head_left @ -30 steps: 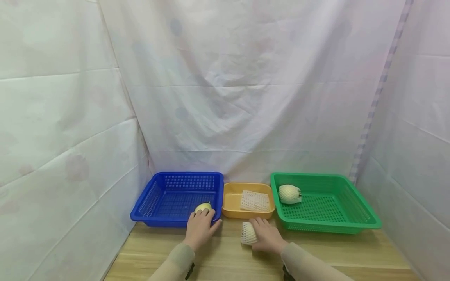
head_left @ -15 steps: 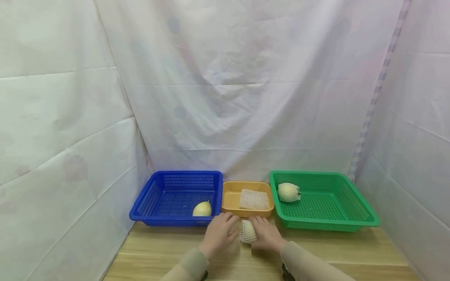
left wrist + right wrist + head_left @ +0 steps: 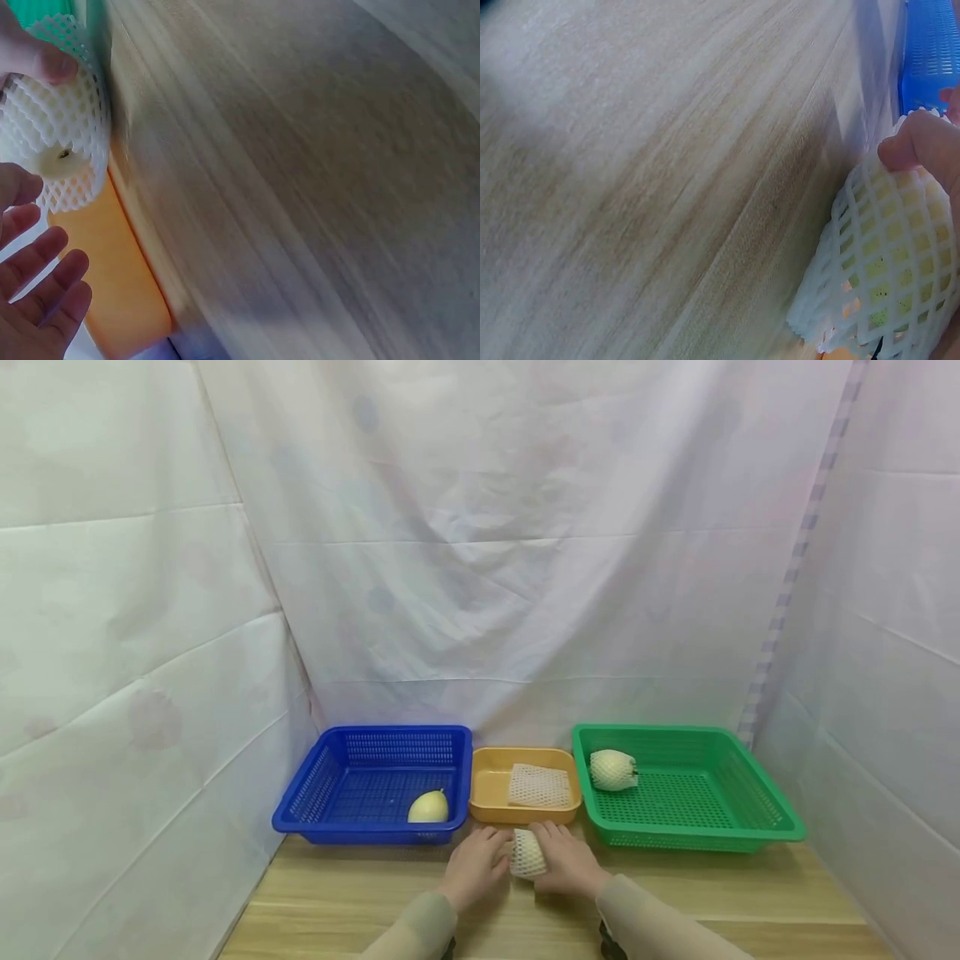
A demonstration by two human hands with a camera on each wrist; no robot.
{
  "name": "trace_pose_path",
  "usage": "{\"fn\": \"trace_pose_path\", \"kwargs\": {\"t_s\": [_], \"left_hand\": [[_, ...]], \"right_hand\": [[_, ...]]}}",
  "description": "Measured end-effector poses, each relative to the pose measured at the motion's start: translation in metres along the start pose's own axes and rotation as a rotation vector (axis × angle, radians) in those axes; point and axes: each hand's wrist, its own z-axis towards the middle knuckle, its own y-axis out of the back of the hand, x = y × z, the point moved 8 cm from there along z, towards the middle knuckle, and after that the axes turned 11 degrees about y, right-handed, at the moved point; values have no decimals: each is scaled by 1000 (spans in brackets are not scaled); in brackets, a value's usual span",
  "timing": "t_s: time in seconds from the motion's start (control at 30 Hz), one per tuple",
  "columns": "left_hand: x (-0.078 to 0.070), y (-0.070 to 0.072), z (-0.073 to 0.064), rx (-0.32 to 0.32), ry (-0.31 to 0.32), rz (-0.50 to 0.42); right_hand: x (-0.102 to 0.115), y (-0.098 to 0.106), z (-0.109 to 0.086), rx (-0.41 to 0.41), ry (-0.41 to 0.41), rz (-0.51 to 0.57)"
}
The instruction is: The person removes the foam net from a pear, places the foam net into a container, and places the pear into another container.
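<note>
A pear in a white foam net [image 3: 527, 854] is held just above or on the wooden table, in front of the orange tray. My right hand [image 3: 567, 864] grips it from the right, the thumb [image 3: 901, 150] pressed over the net in the right wrist view. Seen from the left wrist, the pear's blossom end [image 3: 63, 155] shows inside the net's open end. Close by that end is my left hand [image 3: 477, 867], its fingers [image 3: 52, 285] spread and loosely bent. Thumb and net edge lie very near each other; contact is hard to tell.
A blue basket [image 3: 360, 837] on the left holds one bare pear [image 3: 428, 807]. Flat foam netting [image 3: 538, 786] lies in the orange tray [image 3: 525, 816] in the middle. At right, a green basket [image 3: 697, 842] contains another netted pear [image 3: 612, 770]. White cloth hangs behind.
My left hand has left the bare pear in the blue basket and moved right, beside the netted pear. The right hand keeps its grip in nearly the same place.
</note>
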Motion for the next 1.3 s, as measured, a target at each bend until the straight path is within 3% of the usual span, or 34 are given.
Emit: {"fn": "trace_pose_path", "kwargs": {"t_s": [0.23, 0.63, 1.3], "left_hand": [[-4, -11, 4, 78, 21, -38], [-13, -30, 9, 138, -5, -10], [-28, -44, 29, 184, -52, 127]], "right_hand": [[0, -1, 0, -1, 19, -11], [4, 1, -4, 11, 32, 19], [-11, 3, -5, 86, -11, 99]]}}
